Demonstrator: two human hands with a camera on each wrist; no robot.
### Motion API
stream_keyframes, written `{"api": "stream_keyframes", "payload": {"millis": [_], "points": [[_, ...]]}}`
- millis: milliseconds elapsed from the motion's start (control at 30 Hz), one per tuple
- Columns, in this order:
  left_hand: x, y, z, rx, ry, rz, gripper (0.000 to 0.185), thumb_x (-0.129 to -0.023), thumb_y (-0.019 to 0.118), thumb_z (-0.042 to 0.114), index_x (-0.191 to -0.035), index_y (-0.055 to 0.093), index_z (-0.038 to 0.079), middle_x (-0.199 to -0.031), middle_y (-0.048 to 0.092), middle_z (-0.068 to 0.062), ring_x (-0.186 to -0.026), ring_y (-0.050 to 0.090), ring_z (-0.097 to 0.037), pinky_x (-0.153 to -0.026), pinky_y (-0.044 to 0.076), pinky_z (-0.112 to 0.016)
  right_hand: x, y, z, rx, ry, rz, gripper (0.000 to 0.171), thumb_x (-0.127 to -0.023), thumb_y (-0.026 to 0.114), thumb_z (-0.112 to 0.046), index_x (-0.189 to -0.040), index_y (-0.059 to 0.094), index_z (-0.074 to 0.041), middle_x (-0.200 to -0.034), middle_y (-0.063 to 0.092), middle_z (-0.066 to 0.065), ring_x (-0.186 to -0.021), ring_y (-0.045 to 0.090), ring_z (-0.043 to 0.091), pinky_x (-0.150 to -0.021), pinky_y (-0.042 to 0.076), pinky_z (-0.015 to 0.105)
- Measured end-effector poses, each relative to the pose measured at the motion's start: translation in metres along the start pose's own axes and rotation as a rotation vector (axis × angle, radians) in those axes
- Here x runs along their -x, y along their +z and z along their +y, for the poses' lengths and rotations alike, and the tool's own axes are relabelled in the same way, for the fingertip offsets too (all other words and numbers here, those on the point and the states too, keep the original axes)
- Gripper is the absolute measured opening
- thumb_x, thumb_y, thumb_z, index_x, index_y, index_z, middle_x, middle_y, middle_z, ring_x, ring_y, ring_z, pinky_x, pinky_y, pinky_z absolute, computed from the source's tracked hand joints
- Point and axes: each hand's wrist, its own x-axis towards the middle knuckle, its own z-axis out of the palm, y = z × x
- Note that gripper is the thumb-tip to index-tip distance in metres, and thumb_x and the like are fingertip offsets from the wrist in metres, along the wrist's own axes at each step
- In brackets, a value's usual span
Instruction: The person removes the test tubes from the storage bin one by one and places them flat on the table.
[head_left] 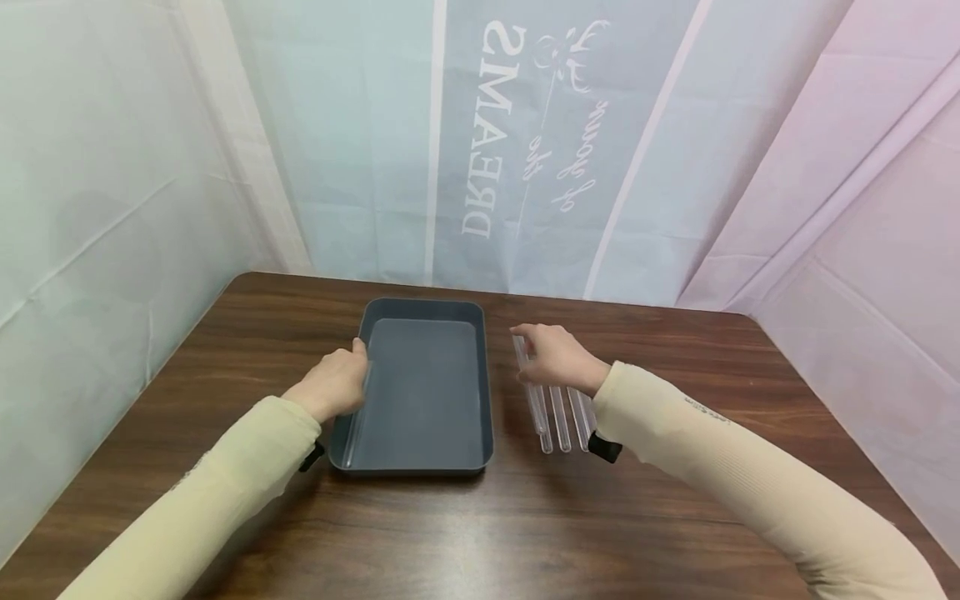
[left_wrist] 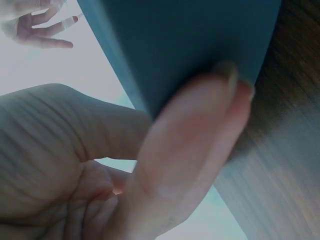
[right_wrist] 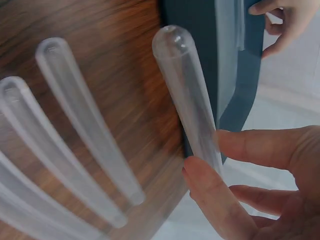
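Observation:
A clear test tube (right_wrist: 182, 75) is pinched between the thumb and fingers of my right hand (head_left: 558, 358), its rounded end free. It is above the table, just right of a dark grey rectangular tray (head_left: 427, 392). My left hand (head_left: 337, 379) grips the tray's left wall, as the left wrist view shows close up. Inside the tray, along its left side, lies another clear tube (head_left: 352, 437), partly covered by the left hand. Several more tubes (right_wrist: 90, 120) lie side by side on the table under my right hand, which hides their far ends in the head view.
The brown wooden table (head_left: 480, 542) extends round the tray on all sides. A pale blue cloth (head_left: 360, 167) with mirrored lettering hangs behind its far edge, and light sheets hang at left and right.

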Motion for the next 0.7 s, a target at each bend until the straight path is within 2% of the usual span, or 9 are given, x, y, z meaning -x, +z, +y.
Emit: {"api": "stream_keyframes", "payload": {"millis": [167, 300, 433, 567, 700], "points": [[0.0, 0.001, -0.001, -0.001, 0.011, 0.009, 0.068, -0.085, 0.046, -0.009, -0.142, 0.01, -0.024, -0.05, 0.052, -0.011, -0.034, 0.053, -0.016, -0.035, 0.041, -0.023, 0.007, 0.002, 0.016, -0.005, 0.03, 0.017, 0.065, -0.082, 0.066, -0.005, -0.142, 0.042, 0.001, -0.104, 0.06, 0.017, -0.06, 0.046, 0.014, -0.061, 0.041, 0.03], [-0.001, 0.002, -0.001, -0.001, 0.01, 0.01, 0.069, -0.085, 0.045, -0.01, -0.141, 0.009, -0.024, -0.049, 0.052, -0.011, -0.033, 0.052, -0.015, -0.035, 0.04, -0.022, 0.011, 0.003, 0.03, -0.019, 0.051, 0.021, 0.063, -0.082, 0.064, -0.004, -0.141, 0.042, 0.002, -0.105, 0.059, 0.018, -0.056, 0.043, 0.013, -0.059, 0.04, 0.029], [-0.002, 0.003, 0.0, -0.004, -0.007, 0.006, 0.07, -0.084, 0.046, -0.009, -0.14, 0.007, -0.026, -0.053, 0.055, -0.014, -0.034, 0.055, -0.016, -0.035, 0.044, -0.025, 0.014, 0.004, 0.041, -0.019, 0.062, 0.026, 0.066, -0.079, 0.066, -0.002, -0.141, 0.043, 0.003, -0.108, 0.058, 0.021, -0.054, 0.04, 0.013, -0.058, 0.04, 0.028], [-0.003, 0.004, 0.0, -0.01, -0.008, 0.009, 0.061, -0.085, 0.048, -0.008, -0.135, 0.02, -0.028, -0.073, 0.06, -0.027, -0.04, 0.058, -0.021, -0.039, 0.047, -0.028, 0.016, 0.004, 0.05, -0.015, 0.073, 0.037, 0.067, -0.078, 0.066, -0.003, -0.14, 0.042, 0.004, -0.112, 0.059, 0.023, -0.058, 0.046, 0.014, -0.058, 0.042, 0.029], [-0.004, 0.004, -0.001, 0.006, -0.017, 0.006, 0.054, -0.085, 0.049, -0.008, -0.13, 0.027, -0.027, -0.092, 0.056, -0.037, -0.042, 0.058, -0.023, -0.039, 0.049, -0.03, 0.018, 0.004, 0.057, 0.001, 0.091, 0.043, 0.068, -0.077, 0.068, -0.004, -0.14, 0.043, 0.003, -0.111, 0.059, 0.022, -0.068, 0.053, 0.019, -0.061, 0.046, 0.031]]}}
